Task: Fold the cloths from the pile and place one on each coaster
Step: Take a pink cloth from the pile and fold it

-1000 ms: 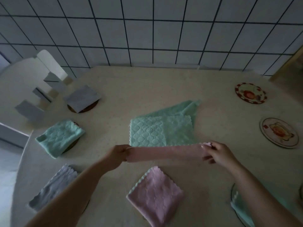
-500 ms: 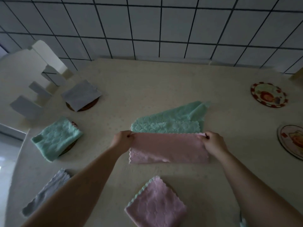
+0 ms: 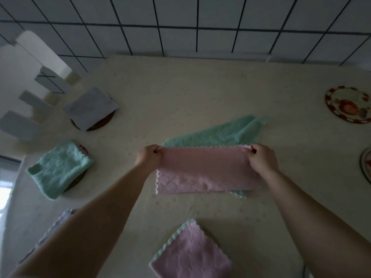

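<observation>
At the middle of the tabletop (image 3: 200, 81) I hold a pink cloth (image 3: 206, 173) folded in half, my left hand (image 3: 149, 157) pinching its far left corner and my right hand (image 3: 261, 157) pinching its far right corner, so both hands are closed on the cloth. It lies over the green cloth (image 3: 220, 133) that remains of the pile, whose far part sticks out beyond the pink one and whose near corner peeks out under its right end. Round about, folded cloths already sit on coasters: a grey one (image 3: 90, 108) at the far left, a green one (image 3: 58, 169) nearer on the left, and a pink one (image 3: 190, 255) close in front of me. Another grey cloth (image 3: 54, 227) shows beside my left forearm, mostly hidden. Two bare coasters wait on the right, a red-rimmed one (image 3: 349, 104) and one cut off by the edge (image 3: 366, 163). I judge I am midway through folding: the first fold looks made, and the next move calls for bringing one end across to the other to make a square, keeping the edges lined up, then carrying it to a bare coaster without dragging the green cloth along.
</observation>
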